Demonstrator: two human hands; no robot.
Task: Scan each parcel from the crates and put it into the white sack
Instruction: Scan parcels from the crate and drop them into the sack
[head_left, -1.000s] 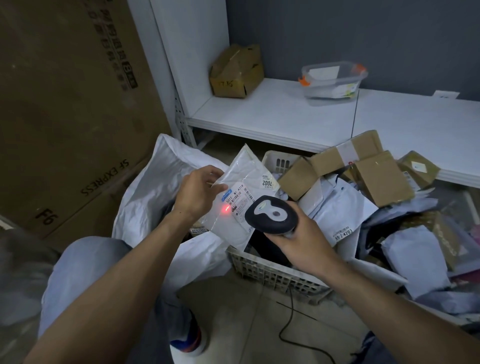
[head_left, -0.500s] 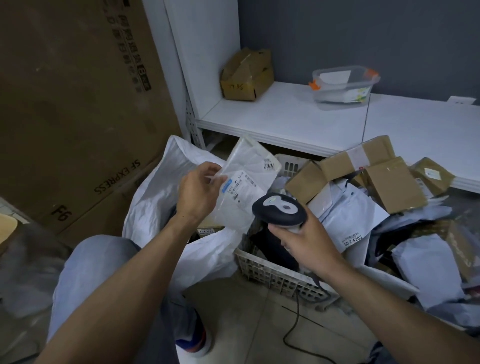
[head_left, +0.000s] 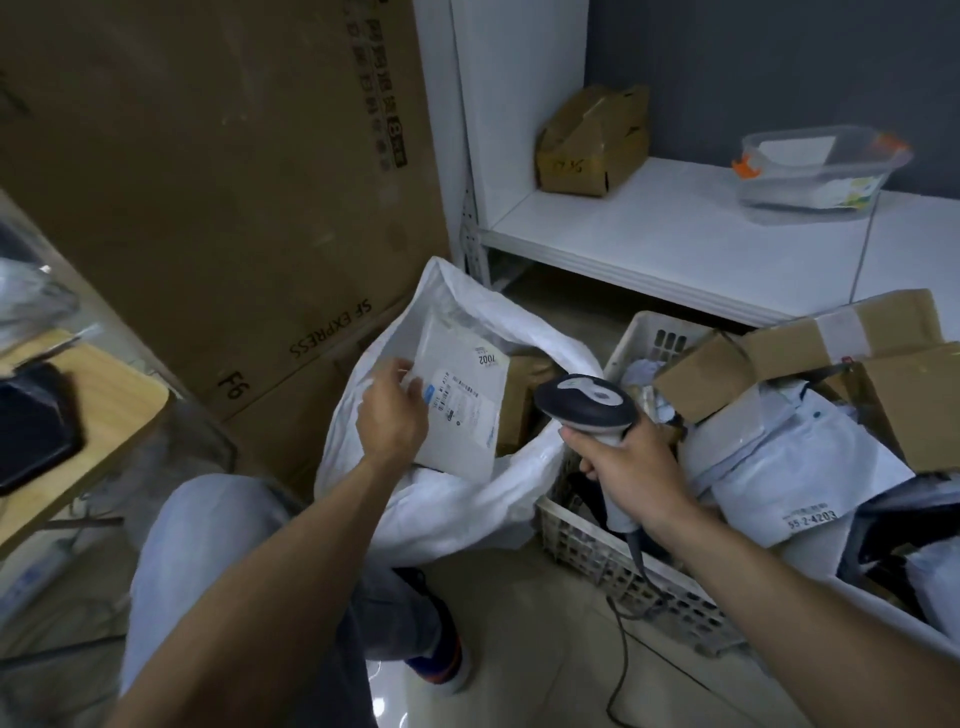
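Observation:
My left hand (head_left: 390, 415) pinches the left edge of a flat white mailer parcel (head_left: 462, 400) with a printed label, held over the open mouth of the white sack (head_left: 452, 499). A brown box lies inside the sack behind the parcel. My right hand (head_left: 631, 473) grips the handle of a dark corded barcode scanner (head_left: 584, 402), its head pointing left, just right of the sack. The white plastic crate (head_left: 613, 561) under that hand is heaped with white mailers and cardboard boxes (head_left: 810, 358).
A tall SF Express carton (head_left: 218, 182) stands behind the sack. A white shelf (head_left: 675, 234) carries a brown box (head_left: 592, 140) and a clear tub (head_left: 821, 171). A wooden stool top with a black object (head_left: 31, 426) is at left. The scanner cable trails on the floor.
My left hand carried the parcel left and down, from in front of the scanner to the sack's mouth. The red scan dot is gone. The view swung left.

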